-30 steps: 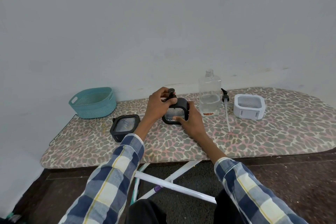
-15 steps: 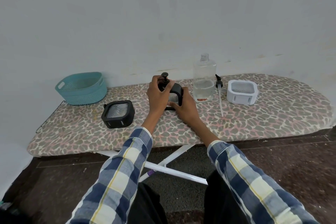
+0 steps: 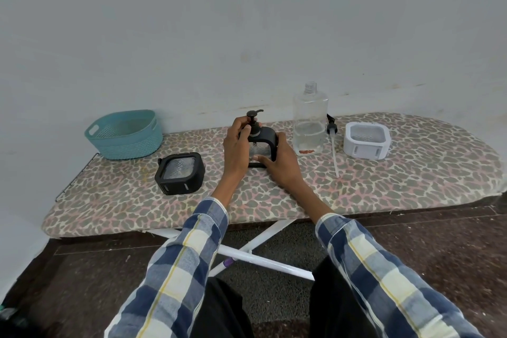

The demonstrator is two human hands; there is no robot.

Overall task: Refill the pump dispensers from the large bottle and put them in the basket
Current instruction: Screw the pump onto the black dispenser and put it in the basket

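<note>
Head view, only cam. Ironing board w/ leopard-print cover runs across mid frame, against a pale wall.

Centre of frame: black pump dispenser stands upright on the board, pump head on top w/ spout pointing right. Left hand is up at the pump, fingers curled round the pump collar/neck. Right hand wraps the dispenser's right side, thumb across the clear front panel, fingers behind, so both hands are gripping the same dispenser. Plaid sleeves run in from the bottom of the frame.

Left of centre: second black dispenser lies flat on the board, clear face up, no hand on it. Upper left of the board: teal basket, near the wall, well apart from both dispensers; can't see anything inside it.

Right of centre: large clear bottle stands upright, cap off, threaded neck bare, some clear liquid in the lower part. Just beside it on the right, a loose pump w/ long tube lies on the board, black head toward the wall, tube toward the viewer. Further right: white dispenser lying flat, face up.

Bottom of frame: white board legs crossed over a dark floor.
</note>
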